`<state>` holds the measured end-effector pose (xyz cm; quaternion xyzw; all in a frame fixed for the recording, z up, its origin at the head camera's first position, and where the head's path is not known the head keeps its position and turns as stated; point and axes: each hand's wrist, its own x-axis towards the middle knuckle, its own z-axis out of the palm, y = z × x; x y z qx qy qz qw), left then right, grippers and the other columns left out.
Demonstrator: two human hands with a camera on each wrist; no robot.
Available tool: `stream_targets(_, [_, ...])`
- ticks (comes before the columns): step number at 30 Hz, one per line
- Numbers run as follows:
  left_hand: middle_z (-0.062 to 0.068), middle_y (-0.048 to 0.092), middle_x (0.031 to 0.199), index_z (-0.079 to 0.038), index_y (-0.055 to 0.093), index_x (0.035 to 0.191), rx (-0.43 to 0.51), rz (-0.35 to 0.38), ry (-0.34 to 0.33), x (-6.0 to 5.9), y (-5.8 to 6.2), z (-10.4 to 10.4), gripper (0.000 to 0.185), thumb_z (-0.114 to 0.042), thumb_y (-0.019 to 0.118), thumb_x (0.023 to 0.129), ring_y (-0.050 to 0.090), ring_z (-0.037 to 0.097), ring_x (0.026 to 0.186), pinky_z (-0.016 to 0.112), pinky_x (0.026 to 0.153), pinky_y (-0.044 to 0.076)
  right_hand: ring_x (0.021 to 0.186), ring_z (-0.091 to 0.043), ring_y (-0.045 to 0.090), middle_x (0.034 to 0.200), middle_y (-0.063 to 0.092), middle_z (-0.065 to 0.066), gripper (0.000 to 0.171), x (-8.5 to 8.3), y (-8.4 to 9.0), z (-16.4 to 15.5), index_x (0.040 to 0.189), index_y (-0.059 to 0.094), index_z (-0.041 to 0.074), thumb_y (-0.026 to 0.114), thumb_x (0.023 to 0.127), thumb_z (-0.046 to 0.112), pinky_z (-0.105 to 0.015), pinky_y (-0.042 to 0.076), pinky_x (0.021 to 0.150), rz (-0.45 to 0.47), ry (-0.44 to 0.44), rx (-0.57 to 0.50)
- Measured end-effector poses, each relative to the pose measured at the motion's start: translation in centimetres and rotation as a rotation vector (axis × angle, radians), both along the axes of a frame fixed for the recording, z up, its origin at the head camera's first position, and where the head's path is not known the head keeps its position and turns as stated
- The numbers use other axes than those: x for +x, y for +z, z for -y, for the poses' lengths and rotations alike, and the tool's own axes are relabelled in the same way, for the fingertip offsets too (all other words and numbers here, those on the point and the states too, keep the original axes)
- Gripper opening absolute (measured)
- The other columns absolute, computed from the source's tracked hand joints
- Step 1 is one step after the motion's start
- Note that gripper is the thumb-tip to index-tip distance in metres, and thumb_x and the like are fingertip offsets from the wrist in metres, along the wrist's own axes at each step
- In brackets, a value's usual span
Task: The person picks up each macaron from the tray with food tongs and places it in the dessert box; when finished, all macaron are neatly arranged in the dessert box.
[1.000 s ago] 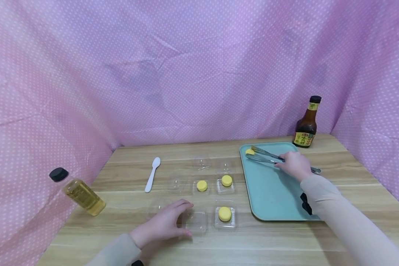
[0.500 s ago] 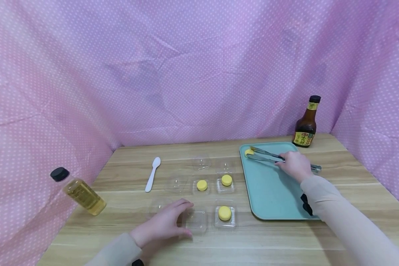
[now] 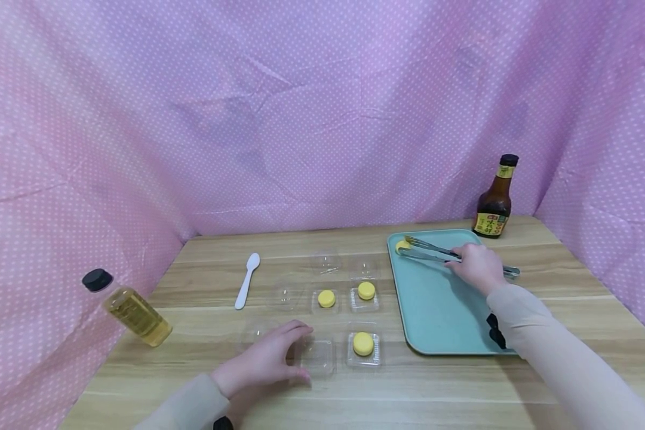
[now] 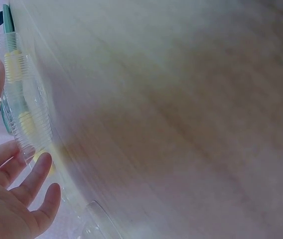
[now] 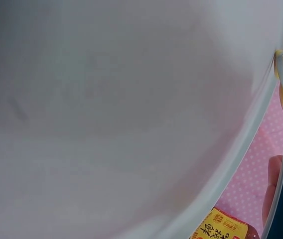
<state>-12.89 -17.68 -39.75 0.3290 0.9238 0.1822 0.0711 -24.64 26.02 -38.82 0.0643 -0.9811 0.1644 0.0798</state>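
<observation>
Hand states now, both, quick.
Left hand: open, fingers resting on an empty clear box.
Right hand: gripping tongs, tips at a yellow cake on the tray.

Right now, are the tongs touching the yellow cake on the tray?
Touching: the head view shows the tongs tips closed around the yellow cake.

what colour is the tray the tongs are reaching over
The tray is pale teal green, plain with no pattern; it shows best in the head view.

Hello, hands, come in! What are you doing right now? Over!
Right hand grips tongs around yellow cake on tray. Left hand steadies empty clear box. Nothing in the way.
</observation>
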Motion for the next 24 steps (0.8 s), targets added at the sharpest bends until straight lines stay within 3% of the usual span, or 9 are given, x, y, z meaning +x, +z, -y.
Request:
stream_targets(8, [0.003, 0.054, 0.128, -0.002, 0.050, 0.133, 0.002, -0.006, 0.001, 0.05, 0.03, -0.01, 0.079, -0.047, 0.076, 0.073, 0.055, 0.021, 0.117, 0.040, 0.101, 0.046, 0.077, -0.032, 0.064, 0.105, 0.066, -0.026, 0.043, 0.25, 0.45, 0.19, 0.116, 0.065, -0.002, 0.072, 0.083, 0.025, -0.043, 0.050, 0.056, 0.000, 0.005, -0.001])
stream_targets(17, [0.002, 0.054, 0.129, -0.002, 0.050, 0.133, 0.012, 0.005, 0.000, 0.06, 0.06, 0.00, 0.080, -0.050, 0.073, 0.074, 0.055, 0.022, 0.117, 0.041, 0.101, 0.046, 0.071, -0.029, 0.062, 0.104, 0.067, -0.025, 0.039, 0.42, 0.70, 0.11, 0.113, 0.067, -0.001, 0.072, 0.083, 0.025, -0.040, 0.047, 0.052, -0.010, 0.001, 0.001])
stream_targets(24, [0.001, 0.054, 0.128, -0.003, 0.050, 0.133, 0.017, 0.016, 0.006, 0.05, 0.08, 0.00, 0.081, -0.050, 0.074, 0.073, 0.054, 0.020, 0.117, 0.040, 0.101, 0.046, 0.062, -0.021, 0.054, 0.111, 0.063, -0.029, 0.049, 0.35, 0.37, 0.04, 0.119, 0.063, -0.002, 0.073, 0.082, 0.028, -0.033, 0.042, 0.046, 0.017, -0.011, -0.015])
